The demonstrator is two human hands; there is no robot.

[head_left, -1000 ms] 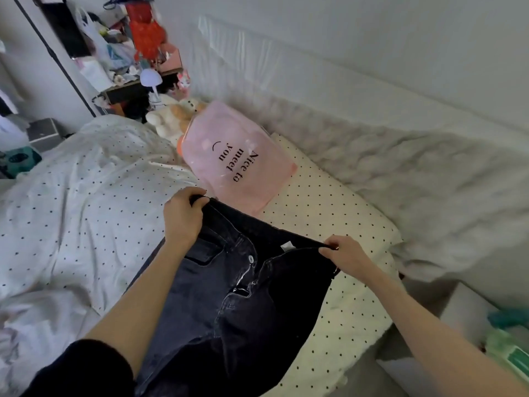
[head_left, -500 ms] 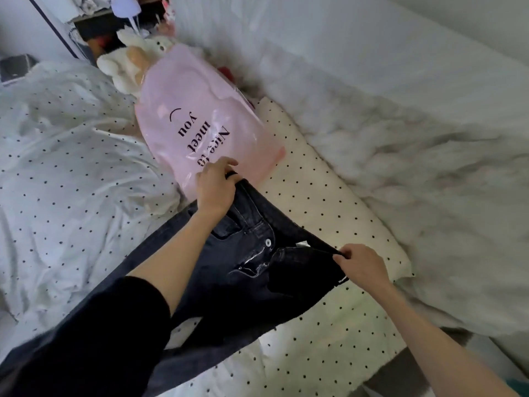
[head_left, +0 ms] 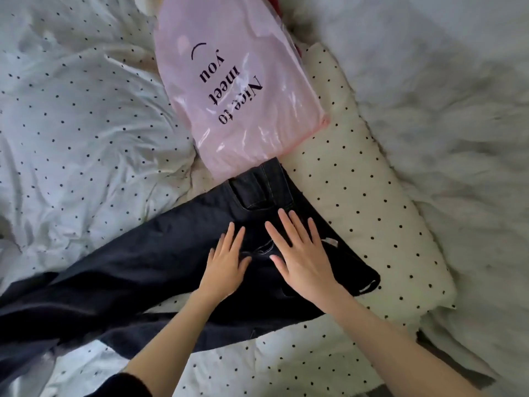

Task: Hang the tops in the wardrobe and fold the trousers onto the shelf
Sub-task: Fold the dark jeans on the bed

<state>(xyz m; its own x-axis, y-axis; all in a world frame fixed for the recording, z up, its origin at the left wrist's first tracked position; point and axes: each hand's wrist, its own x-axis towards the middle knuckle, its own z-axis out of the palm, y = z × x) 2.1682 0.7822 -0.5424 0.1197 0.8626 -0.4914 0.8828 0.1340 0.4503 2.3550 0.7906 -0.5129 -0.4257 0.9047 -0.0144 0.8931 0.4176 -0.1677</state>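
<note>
Dark blue jeans (head_left: 148, 265) lie spread across the bed, waistband toward the upper right, legs trailing off to the lower left. My left hand (head_left: 226, 263) lies flat on the jeans near the fly, fingers straight. Just to its right, my right hand (head_left: 300, 256) presses flat on the waist area with fingers spread. Neither hand grips the cloth. The waistband's far corner touches a pink plastic bag.
A pink plastic bag (head_left: 240, 90) printed "Nice to meet you" lies beyond the jeans. A white dotted duvet (head_left: 71, 116) covers the left. A cream dotted pillow (head_left: 369, 202) sits to the right, with a fluffy white blanket (head_left: 458, 124) beyond it.
Both hands let go of the waistband they were holding up. The jeans now lie on the bed and both palms rest flat on them. The view has tilted down toward the bed.
</note>
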